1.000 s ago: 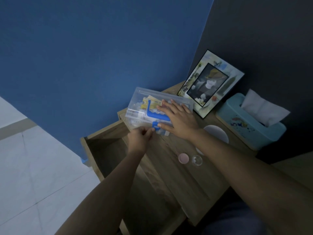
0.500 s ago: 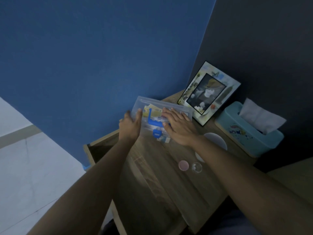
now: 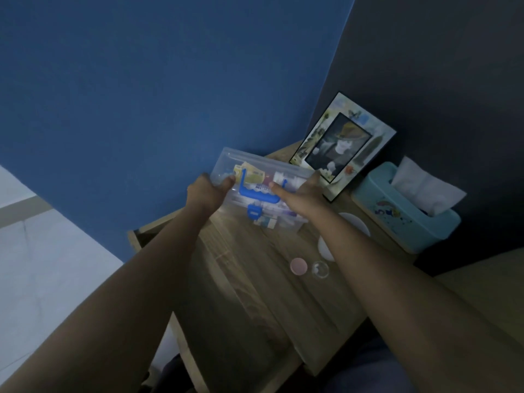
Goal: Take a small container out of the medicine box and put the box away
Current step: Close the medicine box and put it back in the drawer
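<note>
The clear medicine box (image 3: pixel 263 177) with a blue handle and blue latch is tilted up above the back of the wooden bedside table (image 3: pixel 255 279). My left hand (image 3: pixel 208 191) grips its left end, and my right hand (image 3: pixel 300 194) grips its right end, thumb on the lid. Packets and small items show through the plastic. A small round pink lid (image 3: pixel 298 266) and a small clear container (image 3: pixel 320 269) lie side by side on the table top, nearer to me than the box.
The table's drawer (image 3: pixel 158 234) stands open at the left, under my left forearm. A picture frame (image 3: pixel 340 146) leans against the dark wall behind the box. A light-blue tissue box (image 3: pixel 402 214) sits at the right. A white round object (image 3: pixel 354 225) lies partly under my right arm.
Both hands shifted from resting on the lid and front to gripping the box's two ends. The box has been lifted and tilted off the table top.
</note>
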### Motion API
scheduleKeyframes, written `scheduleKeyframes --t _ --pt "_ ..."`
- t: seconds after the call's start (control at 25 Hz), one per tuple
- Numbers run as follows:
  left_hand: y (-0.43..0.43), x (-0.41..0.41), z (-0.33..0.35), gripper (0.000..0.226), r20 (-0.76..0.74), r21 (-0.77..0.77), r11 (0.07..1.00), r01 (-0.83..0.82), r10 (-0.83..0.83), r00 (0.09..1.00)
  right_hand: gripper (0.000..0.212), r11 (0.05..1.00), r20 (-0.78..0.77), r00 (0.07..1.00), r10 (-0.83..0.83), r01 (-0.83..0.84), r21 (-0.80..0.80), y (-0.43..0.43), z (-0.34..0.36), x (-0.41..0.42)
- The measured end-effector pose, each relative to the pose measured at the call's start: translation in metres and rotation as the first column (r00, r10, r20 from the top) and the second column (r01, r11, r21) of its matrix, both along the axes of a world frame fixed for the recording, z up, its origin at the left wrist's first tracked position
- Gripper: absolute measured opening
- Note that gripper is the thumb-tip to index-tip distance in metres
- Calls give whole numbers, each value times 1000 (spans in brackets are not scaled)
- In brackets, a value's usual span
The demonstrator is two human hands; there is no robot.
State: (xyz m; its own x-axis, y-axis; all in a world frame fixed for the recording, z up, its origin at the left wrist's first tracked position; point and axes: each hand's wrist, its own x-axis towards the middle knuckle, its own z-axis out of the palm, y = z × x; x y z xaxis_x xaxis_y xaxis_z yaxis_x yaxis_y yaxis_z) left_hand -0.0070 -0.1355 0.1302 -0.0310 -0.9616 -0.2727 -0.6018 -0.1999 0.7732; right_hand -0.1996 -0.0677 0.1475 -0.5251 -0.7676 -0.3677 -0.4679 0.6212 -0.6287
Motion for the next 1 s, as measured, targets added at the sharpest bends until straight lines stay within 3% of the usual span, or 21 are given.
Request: scheduleKeyframes --t 0.08,0.2,0.44,0.6,0.72,0.8,1.0 --pt "-2 -1 3 63 -149 99 995 -17 32 988 134 999 33 998 -48 48 21 -5 3 -6" --pt "2 7 9 56 -276 135 990 -31 67 959 126 998 83 994 -65 65 10 -3 8 -1" --pt "-4 59 72 20 -418 101 994 34 12 908 78 939 144 982 -124 163 -302 26 44 50" --pt "19 97 110 43 -392 111 989 98 -47 919 65 862 291 941 -173 287 -417 91 61 117" --pt "46 119 117 35 -274 153 971 182 -136 952 91 888 419 886 -199 344 -306 144 61 162" --pt "60 125 114 43 -176 187 954 235 -203 963 105 894 481 848 -221 373 -246 172 55 182" --pt "85 114 85 52 -98 241 911 335 -320 942 102 920 307 902 -304 362 -149 216 17 212"
